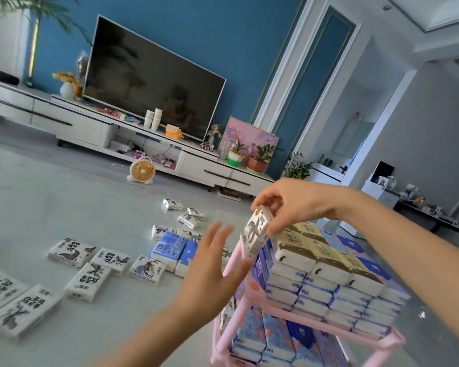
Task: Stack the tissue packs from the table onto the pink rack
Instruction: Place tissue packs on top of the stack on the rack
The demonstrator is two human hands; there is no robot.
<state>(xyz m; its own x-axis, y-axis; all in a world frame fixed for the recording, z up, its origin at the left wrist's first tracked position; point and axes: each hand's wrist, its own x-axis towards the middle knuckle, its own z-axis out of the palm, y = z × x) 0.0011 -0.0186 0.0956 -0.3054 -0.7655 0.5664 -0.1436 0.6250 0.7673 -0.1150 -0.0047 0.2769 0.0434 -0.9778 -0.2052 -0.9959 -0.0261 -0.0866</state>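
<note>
Right hand (297, 203) pinches glossy rectangular tissue pack (255, 234) — left hand (210, 270) splayed, seemingly empty.

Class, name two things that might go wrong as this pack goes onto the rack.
The right hand pinches the tilted white pack by its top end at the edge of the stack; it may slip. The pink rack is piled high; a knock from the open left hand might shift it.

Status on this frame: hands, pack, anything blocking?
Right hand pinches white pack, tilted at top edge of stack on pink rack. Left hand open beside rack. Loose packs on table. Nothing blocking.
</note>
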